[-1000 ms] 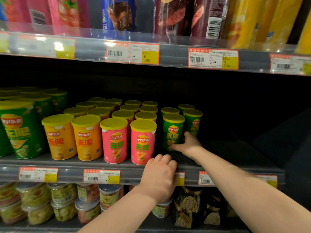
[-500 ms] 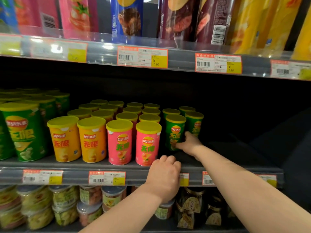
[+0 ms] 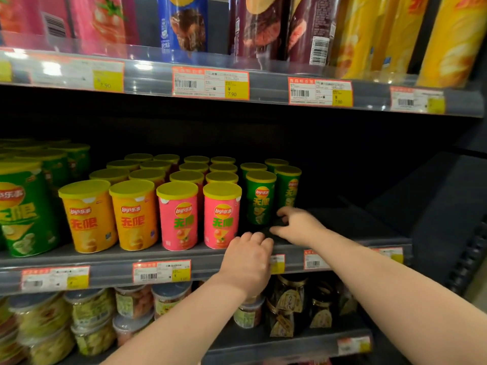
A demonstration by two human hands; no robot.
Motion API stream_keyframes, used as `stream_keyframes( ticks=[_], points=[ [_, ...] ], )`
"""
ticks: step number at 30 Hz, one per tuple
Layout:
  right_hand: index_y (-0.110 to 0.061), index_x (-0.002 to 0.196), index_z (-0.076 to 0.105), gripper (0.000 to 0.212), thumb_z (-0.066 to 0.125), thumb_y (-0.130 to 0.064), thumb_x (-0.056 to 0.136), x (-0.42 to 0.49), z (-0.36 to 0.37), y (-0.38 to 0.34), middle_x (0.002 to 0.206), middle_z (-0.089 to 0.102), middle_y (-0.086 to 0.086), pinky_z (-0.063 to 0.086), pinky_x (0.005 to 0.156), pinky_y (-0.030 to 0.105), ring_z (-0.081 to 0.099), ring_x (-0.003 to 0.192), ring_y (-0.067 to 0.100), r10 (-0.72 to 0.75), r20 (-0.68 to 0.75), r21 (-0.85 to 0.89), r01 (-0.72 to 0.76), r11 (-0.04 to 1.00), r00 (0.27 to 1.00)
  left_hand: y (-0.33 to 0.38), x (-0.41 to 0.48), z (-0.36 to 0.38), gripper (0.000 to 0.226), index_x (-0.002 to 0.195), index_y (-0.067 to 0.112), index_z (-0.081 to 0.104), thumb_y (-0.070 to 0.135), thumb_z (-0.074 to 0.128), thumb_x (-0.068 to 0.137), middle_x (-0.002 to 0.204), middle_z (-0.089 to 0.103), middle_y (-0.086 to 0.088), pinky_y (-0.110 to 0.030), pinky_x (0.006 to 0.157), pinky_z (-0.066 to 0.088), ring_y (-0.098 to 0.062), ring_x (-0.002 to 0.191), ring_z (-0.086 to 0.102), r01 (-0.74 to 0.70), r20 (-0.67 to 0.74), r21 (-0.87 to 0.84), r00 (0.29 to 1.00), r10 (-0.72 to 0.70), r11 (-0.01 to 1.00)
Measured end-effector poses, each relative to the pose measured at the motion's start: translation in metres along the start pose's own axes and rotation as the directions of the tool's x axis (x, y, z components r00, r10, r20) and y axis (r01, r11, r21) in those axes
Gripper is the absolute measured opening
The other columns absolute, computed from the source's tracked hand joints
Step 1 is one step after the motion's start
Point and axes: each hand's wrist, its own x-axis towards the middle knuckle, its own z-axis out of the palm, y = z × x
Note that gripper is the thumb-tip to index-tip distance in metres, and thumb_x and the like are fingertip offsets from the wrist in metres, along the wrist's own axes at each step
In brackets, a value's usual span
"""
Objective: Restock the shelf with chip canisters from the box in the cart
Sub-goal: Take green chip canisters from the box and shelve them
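Small yellow-lidded chip canisters stand in rows on the middle shelf (image 3: 355, 227): orange ones (image 3: 87, 217), pink ones (image 3: 221, 214) and, at the right end, green ones (image 3: 261, 198). My right hand (image 3: 297, 227) hovers just right of the front green canister's base, with fingers spread and curved and nothing in it. My left hand (image 3: 247, 259) rests on the shelf's front edge below the pink canisters, fingers curled over the lip. The box and the cart are out of view.
Right of the green canisters the middle shelf is bare and dark. Larger green canisters (image 3: 23, 209) fill its left end. Tall chip tubes (image 3: 184, 25) line the shelf above. Clear snack tubs (image 3: 89, 312) and dark jars (image 3: 287, 306) sit on the shelf below.
My right hand has come off the front green canister and drawn back slightly, its fingers spreading. My left hand has stayed on the shelf edge. The view has shifted a little.
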Motion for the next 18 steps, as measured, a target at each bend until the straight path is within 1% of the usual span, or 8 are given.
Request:
stream_keyframes(
  ticks=[3,6,10,12,14,16,18],
  points=[
    [-0.024,0.133,0.048,0.051,0.058,-0.045,0.088,-0.025,-0.004,0.004,0.131,0.056,0.002,0.047,0.096,0.038,0.053,0.118,0.022,-0.080,-0.039,-0.178,0.072,0.981,0.996,0.001,-0.006,-0.001,0.053,0.143,0.017,0.032,0.034,0.047,0.095,0.139,0.041,-0.004,-0.036,0.100,0.033,-0.026,0.125,0.039,0.002,-0.023,0.017,1.000,-0.002,1.000],
    [-0.025,0.132,0.048,0.046,0.051,-0.047,0.091,-0.046,-0.006,0.004,0.131,0.053,0.000,0.046,0.096,0.039,0.050,0.120,0.023,-0.136,-0.043,-0.270,0.119,0.955,0.990,0.005,-0.016,0.000,0.055,0.145,0.019,0.030,0.033,0.047,0.094,0.142,0.037,-0.003,-0.036,0.103,0.028,-0.026,0.128,0.036,0.037,-0.057,0.016,0.998,-0.037,0.999],
    [-0.026,0.135,0.045,0.046,0.049,-0.045,0.093,-0.068,-0.006,0.006,0.133,0.051,-0.002,0.042,0.098,0.038,0.046,0.123,0.021,-0.217,-0.025,-0.337,0.196,0.921,0.976,0.011,-0.034,-0.007,0.051,0.143,0.021,0.033,0.032,0.043,0.094,0.145,0.032,-0.002,-0.037,0.109,0.022,-0.026,0.132,0.029,0.067,-0.055,0.039,0.996,-0.065,0.997],
    [-0.026,0.136,0.044,0.046,0.048,-0.043,0.093,-0.077,-0.003,0.008,0.135,0.049,-0.003,0.040,0.101,0.038,0.043,0.125,0.021,-0.246,-0.006,-0.353,0.228,0.908,0.969,0.012,-0.045,-0.011,0.049,0.142,0.019,0.033,0.030,0.040,0.095,0.148,0.028,-0.003,-0.036,0.111,0.020,-0.026,0.135,0.023,0.065,-0.036,0.050,0.997,-0.063,0.997],
    [-0.026,0.137,0.042,0.046,0.047,-0.040,0.093,-0.087,0.000,0.010,0.139,0.045,-0.004,0.037,0.104,0.038,0.040,0.127,0.021,-0.267,0.024,-0.360,0.258,0.897,0.963,0.016,-0.055,-0.012,0.051,0.144,0.017,0.031,0.024,0.042,0.094,0.150,0.024,-0.006,-0.037,0.112,0.020,-0.027,0.137,0.020,0.086,0.007,0.072,0.996,-0.087,0.994],
    [-0.026,0.137,0.041,0.047,0.047,-0.039,0.093,-0.097,0.004,0.013,0.141,0.042,-0.004,0.036,0.106,0.038,0.039,0.129,0.021,-0.291,0.035,-0.364,0.283,0.887,0.956,0.021,-0.064,-0.011,0.055,0.144,0.017,0.029,0.020,0.047,0.092,0.152,0.023,-0.006,-0.038,0.112,0.020,-0.028,0.138,0.020,0.123,0.050,0.083,0.991,-0.127,0.989],
    [-0.024,0.136,0.043,0.047,0.049,-0.040,0.093,-0.111,0.008,0.019,0.141,0.043,-0.002,0.038,0.105,0.038,0.040,0.129,0.022,-0.314,0.030,-0.372,0.302,0.878,0.949,0.029,-0.074,-0.008,0.054,0.143,0.017,0.033,0.021,0.050,0.091,0.150,0.027,-0.007,-0.039,0.110,0.024,-0.027,0.136,0.025,0.152,0.065,0.082,0.985,-0.158,0.985]
  ],
)
